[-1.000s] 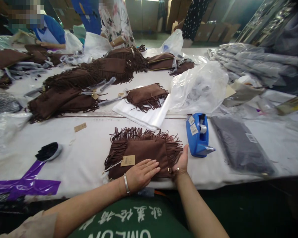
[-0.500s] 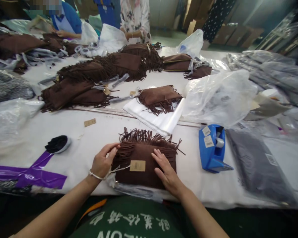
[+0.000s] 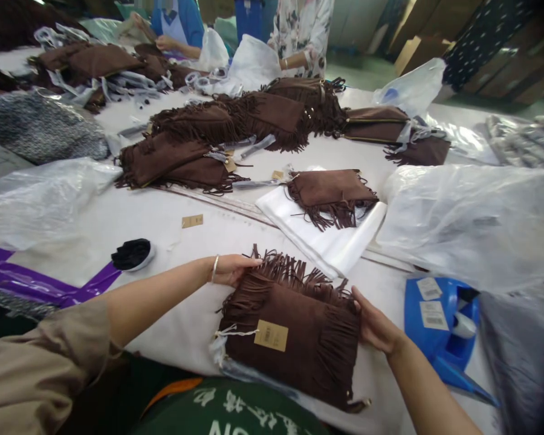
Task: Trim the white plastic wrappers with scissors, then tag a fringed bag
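Note:
A dark brown fringed bag [image 3: 312, 329] is at the table's near edge, its top fringe pointing away from me. A tan tag [image 3: 271, 336] on a white string rests on its front. My left hand [image 3: 236, 269] pinches the bag's far left corner by the fringe. At the far right corner, my right hand [image 3: 375, 320] has its thumb and fingers closed on the bag's edge. Beyond it, a smaller brown fringed pouch [image 3: 330, 190] lies on white plastic bags [image 3: 317, 241].
A blue tape dispenser [image 3: 439, 320] stands right of my right hand, beside a grey packaged item [image 3: 521, 350]. Left are a black brush-like object [image 3: 132, 254] and purple tape [image 3: 49, 290]. Brown bags [image 3: 163, 158] are piled farther back. Two people are across the table.
The view has shifted left. My left hand has moved to the bag's far corner and my right hand from its front to its right edge. Both now grip it, and its right-side fringe shows.

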`<state>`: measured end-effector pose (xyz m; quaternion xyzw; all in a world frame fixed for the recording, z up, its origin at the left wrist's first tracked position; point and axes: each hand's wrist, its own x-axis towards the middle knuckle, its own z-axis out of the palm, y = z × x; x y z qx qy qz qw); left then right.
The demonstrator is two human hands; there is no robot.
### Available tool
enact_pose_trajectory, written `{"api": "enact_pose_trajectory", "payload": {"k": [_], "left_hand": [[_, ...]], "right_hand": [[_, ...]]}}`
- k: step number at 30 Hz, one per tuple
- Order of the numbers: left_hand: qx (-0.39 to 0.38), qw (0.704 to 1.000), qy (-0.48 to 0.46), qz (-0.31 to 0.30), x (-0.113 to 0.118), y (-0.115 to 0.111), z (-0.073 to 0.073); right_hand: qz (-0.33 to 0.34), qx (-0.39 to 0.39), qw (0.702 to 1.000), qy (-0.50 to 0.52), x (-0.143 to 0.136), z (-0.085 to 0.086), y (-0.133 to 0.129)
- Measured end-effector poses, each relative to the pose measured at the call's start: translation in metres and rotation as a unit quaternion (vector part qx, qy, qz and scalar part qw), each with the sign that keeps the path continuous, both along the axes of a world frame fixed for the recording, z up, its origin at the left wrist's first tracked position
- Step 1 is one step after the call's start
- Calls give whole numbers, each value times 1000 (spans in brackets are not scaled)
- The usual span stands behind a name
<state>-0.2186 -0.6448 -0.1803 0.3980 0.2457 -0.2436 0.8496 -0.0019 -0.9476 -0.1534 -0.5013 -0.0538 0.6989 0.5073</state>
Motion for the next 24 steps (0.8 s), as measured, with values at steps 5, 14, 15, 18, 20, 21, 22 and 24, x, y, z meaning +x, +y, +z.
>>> {"api": "enact_pose_trajectory", "payload": {"k": [5, 14, 15, 18, 20, 21, 22, 24], "left_hand": [[-65, 994, -4, -87, 42, -3, -9], [92, 985, -133, -54, 81, -10, -6], [145, 973, -169, -54, 79, -14, -2], [310, 893, -324, -32, 64, -26, 11], [391, 810, -433, -66, 48, -35, 20], [420, 769, -471, -103, 39, -39, 24], [449, 731, -494, -140, 29, -43, 26], [504, 673, -508, -190, 11, -48, 28]], "right_hand": [[106, 12, 994, 10, 17, -3, 57], [182, 102, 918, -338, 5, 10, 66], [210, 111, 883, -404, -4, 14, 59], [296, 158, 766, -549, -45, 19, 35], [329, 194, 688, -617, -76, 16, 19], [337, 214, 658, -638, -90, 15, 10], [341, 239, 639, -647, -101, 14, 2], [326, 304, 626, -640, -111, 16, -16]]}}
